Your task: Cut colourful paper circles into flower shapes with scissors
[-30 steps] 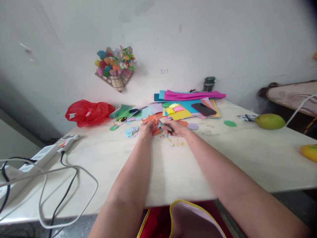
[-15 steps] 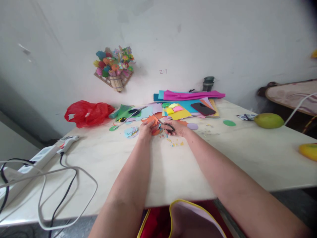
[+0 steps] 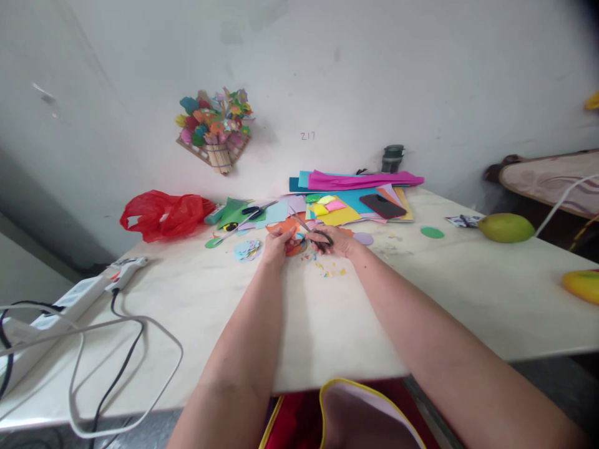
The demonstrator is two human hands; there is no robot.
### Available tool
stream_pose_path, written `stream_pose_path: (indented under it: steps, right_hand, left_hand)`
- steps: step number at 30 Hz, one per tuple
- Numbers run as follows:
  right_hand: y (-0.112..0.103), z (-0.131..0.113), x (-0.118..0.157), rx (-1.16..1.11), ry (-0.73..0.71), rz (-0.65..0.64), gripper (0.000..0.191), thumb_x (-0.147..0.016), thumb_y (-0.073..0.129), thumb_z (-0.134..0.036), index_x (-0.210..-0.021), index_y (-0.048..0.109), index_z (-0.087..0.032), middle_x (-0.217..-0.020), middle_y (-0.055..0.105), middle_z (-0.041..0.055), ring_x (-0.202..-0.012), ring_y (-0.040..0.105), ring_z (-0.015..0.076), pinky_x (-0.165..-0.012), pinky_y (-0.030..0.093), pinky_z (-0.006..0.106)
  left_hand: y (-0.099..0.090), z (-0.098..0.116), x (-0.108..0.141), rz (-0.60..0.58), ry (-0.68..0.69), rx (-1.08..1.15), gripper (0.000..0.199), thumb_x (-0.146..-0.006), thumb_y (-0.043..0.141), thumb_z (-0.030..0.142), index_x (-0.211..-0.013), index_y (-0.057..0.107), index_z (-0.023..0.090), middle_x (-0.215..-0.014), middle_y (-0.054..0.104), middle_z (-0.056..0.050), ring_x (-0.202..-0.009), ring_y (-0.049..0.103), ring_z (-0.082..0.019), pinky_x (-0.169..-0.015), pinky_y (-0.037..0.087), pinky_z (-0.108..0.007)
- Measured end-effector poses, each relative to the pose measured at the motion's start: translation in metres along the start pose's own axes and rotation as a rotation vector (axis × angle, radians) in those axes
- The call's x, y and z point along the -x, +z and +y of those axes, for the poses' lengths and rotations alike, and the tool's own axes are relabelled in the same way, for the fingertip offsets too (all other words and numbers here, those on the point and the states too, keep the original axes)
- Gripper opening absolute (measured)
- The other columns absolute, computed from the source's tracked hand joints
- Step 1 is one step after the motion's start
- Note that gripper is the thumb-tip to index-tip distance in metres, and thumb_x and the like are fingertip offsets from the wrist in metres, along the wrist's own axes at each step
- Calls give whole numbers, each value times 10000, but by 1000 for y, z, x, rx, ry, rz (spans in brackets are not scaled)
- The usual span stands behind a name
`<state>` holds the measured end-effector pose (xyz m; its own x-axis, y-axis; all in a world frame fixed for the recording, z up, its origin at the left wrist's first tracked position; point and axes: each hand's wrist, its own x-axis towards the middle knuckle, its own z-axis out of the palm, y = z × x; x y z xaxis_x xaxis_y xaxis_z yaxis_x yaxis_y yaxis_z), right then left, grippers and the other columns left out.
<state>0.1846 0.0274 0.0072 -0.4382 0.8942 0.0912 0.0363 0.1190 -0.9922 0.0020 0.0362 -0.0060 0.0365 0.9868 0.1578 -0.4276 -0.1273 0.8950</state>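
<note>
**Orange paper in our left hand, scissors in our right**

We are at a pale, marbled table (image 3: 337, 330) set against a grey-white wall (image 3: 281, 75). On the wall hang a basket of colourful flowers (image 3: 218, 128) and the handwritten number 217 (image 3: 307, 136). Along the back of the table we see a red plastic bag (image 3: 163, 215), a second pair of scissors (image 3: 253, 212), coloured sheets (image 3: 344, 216) with small bright packets (image 3: 321, 209) and a dark phone (image 3: 382, 206) on top, a folded magenta sheet (image 3: 365, 181) and a dark cup (image 3: 392, 159). To our right lie a green disc (image 3: 432, 232), a green-yellow fruit (image 3: 506, 228) and, near the edge, a yellow fruit (image 3: 581, 286); to our left are a power strip (image 3: 70, 305) and loose cables (image 3: 175, 368).

Our left hand (image 3: 279, 244) is closed narrow on the orange paper (image 3: 283, 226), which spreads out just beyond the fingertips. Our right hand (image 3: 327, 242) is curled round the dark handles of the scissors (image 3: 322, 238), whose blades point away from us and leftward, close by the orange paper; we cannot tell whether they touch it. A stack of pale scalloped pieces (image 3: 248, 250) lies left of our left hand, and tiny scraps (image 3: 332, 270) are scattered on the near side of our right.
</note>
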Motion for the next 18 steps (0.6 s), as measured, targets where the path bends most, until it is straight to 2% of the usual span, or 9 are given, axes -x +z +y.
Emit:
stream_pose_path:
  steps: [3, 6, 9, 13, 18]
  right_hand:
    - [1, -2, 1, 2, -1, -12, 335, -800, 752, -408, -692, 562, -153, -552, 626, -9, -378, 524, 70, -301, 289, 165]
    - [3, -4, 2, -6, 16, -11, 327, -804, 749, -383, -683, 546, -159, -540, 620, -14, -374, 516, 68, -299, 293, 163]
    - [4, -7, 4, -1, 26, 2, 309, -825, 725, -357, -677, 538, -160, -523, 614, -18, -357, 493, 62, -300, 293, 160]
    - [5, -9, 5, 22, 49, 2, 302, -830, 712, -336, -665, 528, -163, -498, 600, -27, -337, 470, 55, -290, 275, 157]
    - [6, -11, 7, 36, 56, -8, 303, -829, 714, -317, -655, 519, -165, -501, 604, -23, -353, 489, 59, -296, 280, 154]
  left_hand:
    - [1, 1, 1, 6, -20, 10, 325, -616, 913, 264, -579, 612, 148, -480, 553, 33, -433, 514, -78, -598, 552, -257]
    - [2, 2, 1, 36, -45, 31, 273, -603, 917, 241, -682, 671, 151, -623, 665, -2, -548, 629, -125, -631, 575, -283]
    - [1, 2, 1, 49, -54, 40, 311, -577, 926, 244, -756, 688, 153, -722, 714, -28, -648, 695, -163, -685, 597, -311]
    - [1, 3, 1, 37, -52, 60, 326, -579, 920, 234, -788, 684, 154, -747, 725, -45, -725, 731, -200, -748, 610, -341]
    - [2, 4, 3, 14, -44, 82, 276, -591, 887, 198, -770, 682, 150, -758, 726, -43, -713, 727, -182, -755, 613, -328]
